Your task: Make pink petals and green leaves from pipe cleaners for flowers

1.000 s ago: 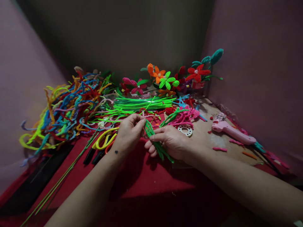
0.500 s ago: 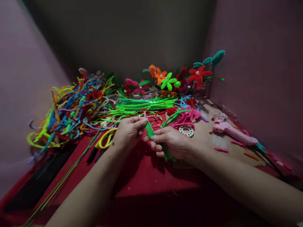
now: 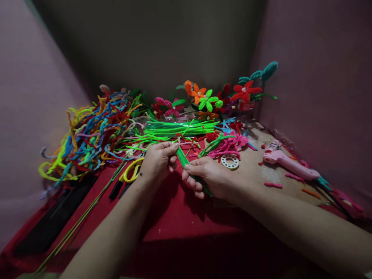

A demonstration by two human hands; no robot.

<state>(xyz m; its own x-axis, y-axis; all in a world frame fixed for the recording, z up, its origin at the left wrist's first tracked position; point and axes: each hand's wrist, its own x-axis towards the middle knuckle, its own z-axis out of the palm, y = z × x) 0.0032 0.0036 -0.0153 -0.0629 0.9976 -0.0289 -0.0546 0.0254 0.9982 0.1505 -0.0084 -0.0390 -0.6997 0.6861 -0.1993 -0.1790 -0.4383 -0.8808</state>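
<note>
Between my hands stretches a flat bundle of green pipe cleaners point(image 3: 182, 157), tilted down to the right. My left hand point(image 3: 159, 159) pinches its upper end between thumb and fingertips. My right hand point(image 3: 207, 175) is closed round the lower part, thumb on top, and a short green end shows below the fingers. Yellow-handled scissors point(image 3: 131, 172) lie just left of my left wrist. Beyond my hands are loose bright green pipe cleaners point(image 3: 180, 128), and pink pipe cleaner pieces point(image 3: 229, 144) lie behind my right hand.
A tangled heap of coloured pipe cleaners point(image 3: 93, 135) fills the left side. Pipe-cleaner flowers point(image 3: 207, 100) stand along the back. On the board point(image 3: 250, 174) at right rest a pink glue gun point(image 3: 290, 162) and a white ring with holes point(image 3: 229, 161). Thin green stems point(image 3: 84, 219) lie at left.
The green bundle now looks straighter and tighter between my hands, and its lower end shows less spread. My right fingers have shifted slightly. The whole view has moved a little.
</note>
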